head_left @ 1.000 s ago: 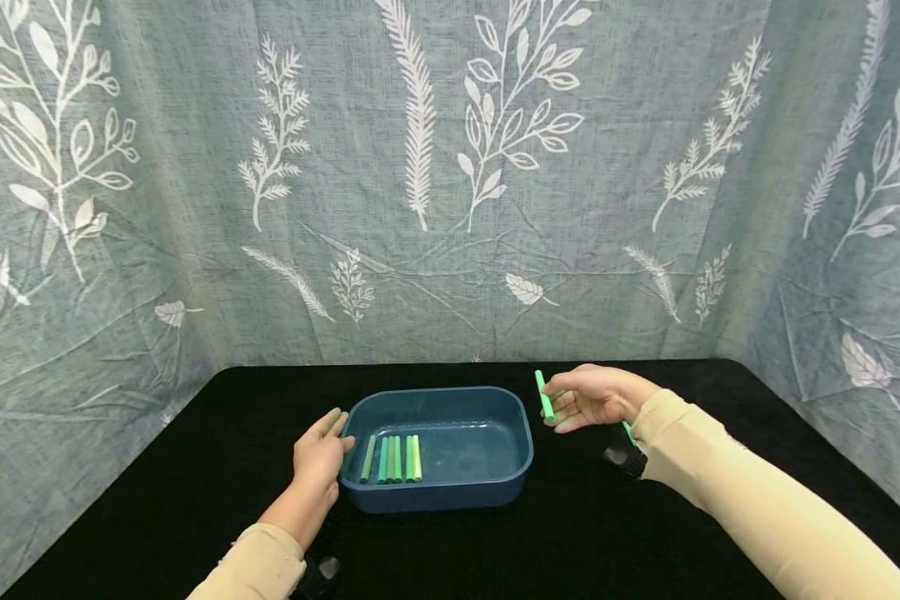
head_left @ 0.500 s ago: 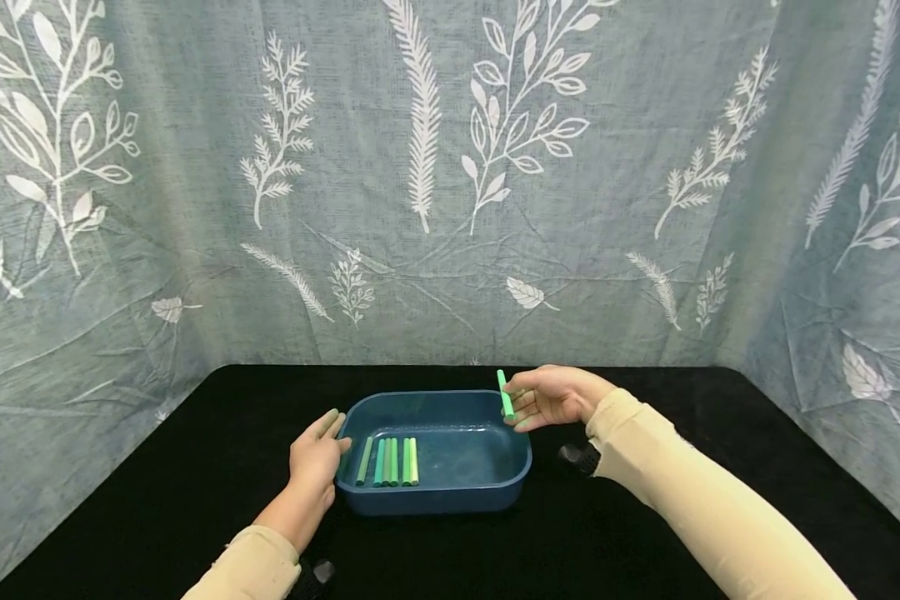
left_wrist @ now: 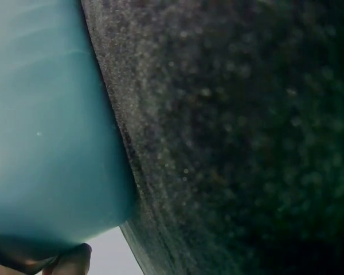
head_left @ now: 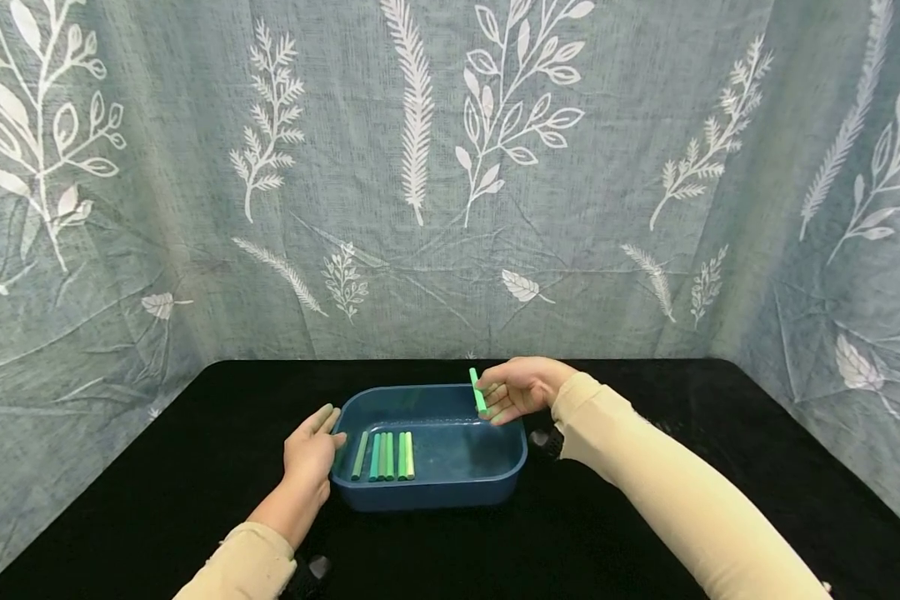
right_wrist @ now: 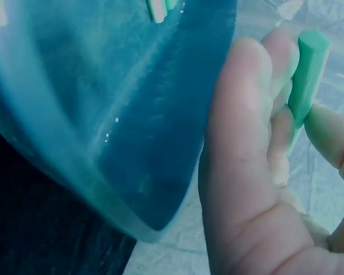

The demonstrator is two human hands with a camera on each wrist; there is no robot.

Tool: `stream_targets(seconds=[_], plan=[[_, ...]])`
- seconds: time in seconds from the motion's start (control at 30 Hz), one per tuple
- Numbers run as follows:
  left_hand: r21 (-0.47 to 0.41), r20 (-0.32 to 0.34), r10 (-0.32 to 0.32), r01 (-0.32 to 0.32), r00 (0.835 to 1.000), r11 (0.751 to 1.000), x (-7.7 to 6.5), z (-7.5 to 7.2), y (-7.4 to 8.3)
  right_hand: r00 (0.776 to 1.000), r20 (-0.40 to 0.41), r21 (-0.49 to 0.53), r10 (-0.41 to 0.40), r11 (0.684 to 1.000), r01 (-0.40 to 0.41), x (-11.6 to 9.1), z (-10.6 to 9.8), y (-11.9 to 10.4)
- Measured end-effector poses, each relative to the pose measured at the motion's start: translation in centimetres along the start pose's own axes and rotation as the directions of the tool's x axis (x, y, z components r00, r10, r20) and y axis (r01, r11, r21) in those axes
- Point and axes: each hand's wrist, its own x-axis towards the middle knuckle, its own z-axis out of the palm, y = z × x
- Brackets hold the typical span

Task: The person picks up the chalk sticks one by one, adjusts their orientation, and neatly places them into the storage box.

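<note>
My right hand [head_left: 521, 387] pinches a green stick of chalk [head_left: 477, 392] between thumb and fingers, above the right half of a blue plastic bin [head_left: 435, 497]. The right wrist view shows this chalk end-on, with green dust on the fingertips. At the bin's left end, my left hand [head_left: 307, 454] holds the rim, its thumb over the edge and its fingers along the outside. Inside the bin, several green and yellow-green chalk sticks [head_left: 385, 456] lie side by side toward the left. The left wrist view is mostly filled by the bin's outer wall [left_wrist: 51, 132].
The bin stands on a black cloth-covered table [head_left: 607, 542]. Behind it and at both sides hangs a grey-blue curtain [head_left: 360, 167] with white leaf patterns. In the right wrist view, the bin's near corner [right_wrist: 155, 229] lies beside the right hand.
My right hand has carried the green chalk leftward, from beside the bin to over its right half. The left hand keeps its place on the rim.
</note>
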Motion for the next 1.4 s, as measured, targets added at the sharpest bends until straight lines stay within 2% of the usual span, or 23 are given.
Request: stream_targets(seconds=[0.1, 0.17, 0.27, 0.63, 0.8, 0.9, 1.23, 1.4], plan=[[0.005, -0.007, -0.006, 0.006, 1.000, 1.000, 0.0, -0.1, 0.1, 0.999, -0.007, -0.032, 0.035, 0.999, -0.035, 0.5, 0.7, -0.8], [0.007, -0.013, -0.012, 0.012, 1.000, 1.000, 0.0, -0.1, 0.1, 0.997, -0.044, -0.048, 0.070, 0.996, -0.072, -0.5, 2.2, -1.8], [0.007, -0.013, -0.015, 0.015, 1.000, 1.000, 0.0, -0.1, 0.1, 0.992, -0.054, -0.058, 0.110, 0.992, -0.113, -0.2, 3.0, -2.1], [0.022, -0.020, -0.017, 0.017, 1.000, 1.000, 0.1, -0.1, 0.1, 0.980, -0.095, -0.163, 0.173, 0.969, -0.187, 3.0, 5.9, -1.2], [0.031, -0.023, -0.022, 0.023, 0.999, 0.999, 0.1, -0.1, 0.0, 0.970, -0.097, -0.166, 0.223, 0.957, -0.237, 4.3, 7.1, -0.5], [0.032, -0.024, -0.021, 0.022, 0.999, 0.999, 0.1, 0.0, 0.1, 0.966, -0.077, -0.154, 0.248, 0.954, -0.257, 4.8, 7.5, -0.2], [0.033, -0.029, -0.015, 0.016, 0.999, 0.999, 0.0, 0.0, 0.0, 0.965, -0.019, -0.132, 0.261, 0.956, -0.261, 5.6, 7.6, 0.9], [0.031, -0.024, -0.014, 0.015, 1.000, 0.999, 0.2, 0.0, -0.1, 0.965, -0.020, -0.146, 0.260, 0.955, -0.260, 5.9, 7.4, 1.1]])
